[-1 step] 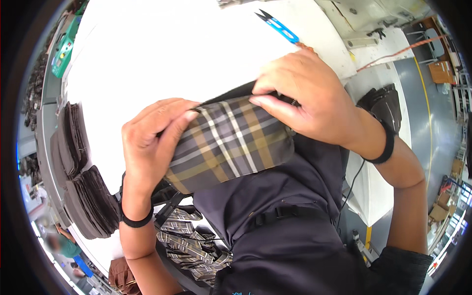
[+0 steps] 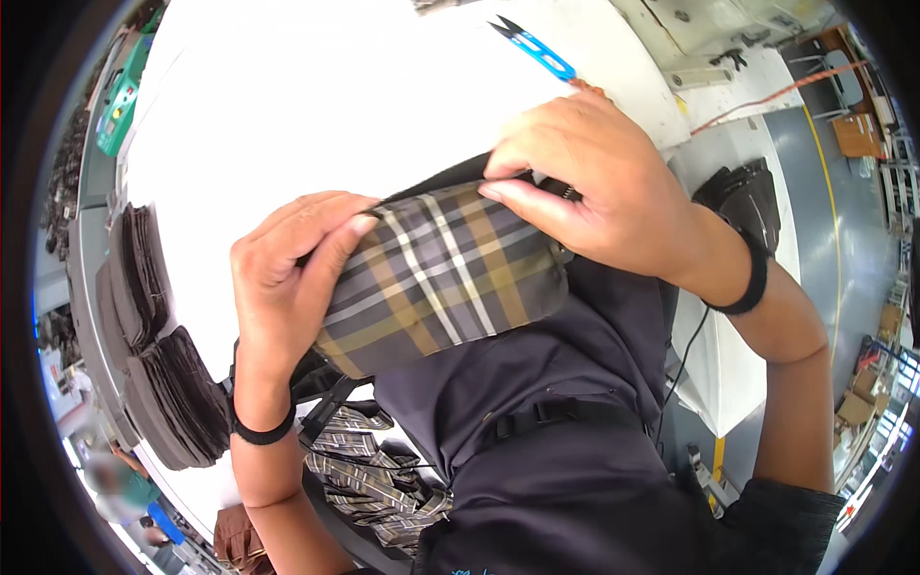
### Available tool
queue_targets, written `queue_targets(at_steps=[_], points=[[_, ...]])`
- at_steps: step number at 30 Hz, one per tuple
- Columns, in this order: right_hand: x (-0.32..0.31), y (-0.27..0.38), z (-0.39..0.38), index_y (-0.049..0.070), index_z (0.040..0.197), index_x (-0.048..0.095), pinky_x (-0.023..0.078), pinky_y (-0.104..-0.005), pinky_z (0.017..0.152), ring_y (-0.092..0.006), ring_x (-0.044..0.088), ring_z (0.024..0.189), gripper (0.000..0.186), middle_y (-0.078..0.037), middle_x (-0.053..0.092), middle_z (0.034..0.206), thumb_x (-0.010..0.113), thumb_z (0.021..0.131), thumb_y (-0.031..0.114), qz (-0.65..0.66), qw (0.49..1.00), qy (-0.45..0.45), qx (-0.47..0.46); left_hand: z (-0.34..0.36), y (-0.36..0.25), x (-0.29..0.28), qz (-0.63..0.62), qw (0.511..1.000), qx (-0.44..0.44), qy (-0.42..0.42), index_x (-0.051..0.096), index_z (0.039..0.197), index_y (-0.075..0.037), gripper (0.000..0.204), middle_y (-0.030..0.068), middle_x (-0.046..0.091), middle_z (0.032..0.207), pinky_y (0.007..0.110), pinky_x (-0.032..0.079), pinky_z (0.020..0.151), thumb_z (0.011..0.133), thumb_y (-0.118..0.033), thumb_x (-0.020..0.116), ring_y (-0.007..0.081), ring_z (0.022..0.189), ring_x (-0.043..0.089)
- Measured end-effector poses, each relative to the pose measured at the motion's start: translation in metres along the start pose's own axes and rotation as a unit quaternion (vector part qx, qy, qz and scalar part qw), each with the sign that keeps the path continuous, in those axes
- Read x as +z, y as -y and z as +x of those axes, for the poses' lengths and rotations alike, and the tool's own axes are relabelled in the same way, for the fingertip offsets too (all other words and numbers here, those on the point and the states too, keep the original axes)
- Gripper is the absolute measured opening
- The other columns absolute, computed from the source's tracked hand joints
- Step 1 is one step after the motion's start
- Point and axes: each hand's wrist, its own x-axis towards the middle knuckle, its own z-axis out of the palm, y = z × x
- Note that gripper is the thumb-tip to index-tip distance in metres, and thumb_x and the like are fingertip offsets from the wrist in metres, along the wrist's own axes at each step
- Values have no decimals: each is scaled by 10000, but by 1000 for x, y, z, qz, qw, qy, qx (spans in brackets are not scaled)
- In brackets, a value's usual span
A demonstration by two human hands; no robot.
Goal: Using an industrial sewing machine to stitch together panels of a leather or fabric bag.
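Note:
A grey, tan and white plaid fabric piece (image 2: pixel 446 273) is stretched between my hands in front of my body, bulging toward me. A dark strip (image 2: pixel 446 182) runs along its upper edge. My left hand (image 2: pixel 302 259) pinches the upper left corner between thumb and fingers. At the upper right, my right hand (image 2: pixel 585 172) grips the same edge, its thumb on the plaid side and its fingers curled behind. A short dark toothed or coiled bit, too small to name, shows by the right palm. Beyond the right hand lie blue-handled thread snips (image 2: pixel 537 50) on the white table.
Stacks of dark fabric pieces (image 2: pixel 177 398) stand at the white table's (image 2: pixel 287 96) left edge. More plaid fabric (image 2: pixel 369 479) lies below my left forearm. Dark pieces (image 2: pixel 743 206) rest at the right, near an orange cord (image 2: pixel 776 99). Another person (image 2: pixel 129 484) is at the far lower left.
The whole view has shifted very slightly, hands, fabric and snips a little leftward. Both hands keep the same hold on the plaid fabric.

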Motion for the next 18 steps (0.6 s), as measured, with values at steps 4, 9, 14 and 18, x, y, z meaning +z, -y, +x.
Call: queue_targets(at_steps=[4, 9, 14, 18], points=[[0, -1, 1, 81, 924, 683, 439, -356, 820, -220, 634, 856, 127, -31, 685, 909, 793, 861, 67, 42, 998, -16, 32, 1, 6, 0, -9, 1000, 3, 4, 786, 1047, 6, 133, 110, 793, 1002, 291, 566, 834, 917, -7, 758, 186, 910, 737], [-1, -6, -2, 77, 942, 698, 473, -355, 847, -223, 649, 880, 104, -34, 700, 922, 785, 887, 85, 59, 997, -16, 53, 4, 8, 0, -4, 1000, -12, 5, 792, 1033, -10, 125, 100, 795, 978, 288, 568, 828, 911, -15, 770, 181, 896, 738], [-7, -8, -3, 58, 949, 694, 507, -339, 843, -233, 655, 883, 89, -46, 703, 927, 767, 908, 88, 68, 992, 17, 102, 2, 10, 1, -17, 999, -37, 2, 792, 1044, -6, 129, 86, 792, 978, 284, 557, 827, 923, -50, 777, 164, 890, 721], [0, -12, -2, 49, 906, 669, 504, -362, 776, -251, 648, 820, 95, -68, 684, 873, 746, 895, 103, 97, 991, -23, 86, 3, 11, 0, -13, 999, -32, 6, 792, 1047, -6, 131, 88, 790, 981, 281, 552, 832, 928, -57, 776, 161, 892, 719]])
